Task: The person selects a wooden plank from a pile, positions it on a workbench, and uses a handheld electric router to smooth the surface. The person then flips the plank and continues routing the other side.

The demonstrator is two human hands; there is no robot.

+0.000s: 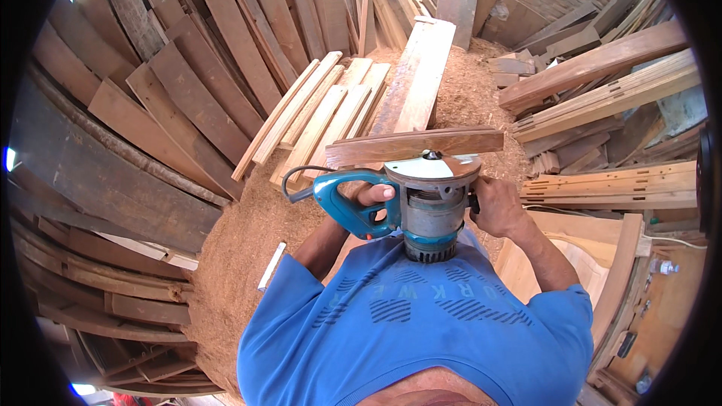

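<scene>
A handheld wood router (435, 214) with a teal D-shaped handle and a grey motor body lies on its side against my chest. Its flat base faces away from me, and a dark bit shows at the middle of the base. My left hand (374, 195) is wrapped round the teal handle, its thumb on top. At the router's right side my right hand (498, 207) closes round the dark side knob, which it mostly covers. Just past the base a brown wooden strip (414, 146) lies crosswise, close to the bit; whether they touch I cannot tell.
A long plank (425, 75) runs away from me, with several pale wooden strips (331, 116) to its left. Boards (173, 83) lean along the left and back. Slotted timbers (613, 184) are stacked at right. Sawdust (241, 256) covers the floor. A black cord (297, 173) leaves the handle.
</scene>
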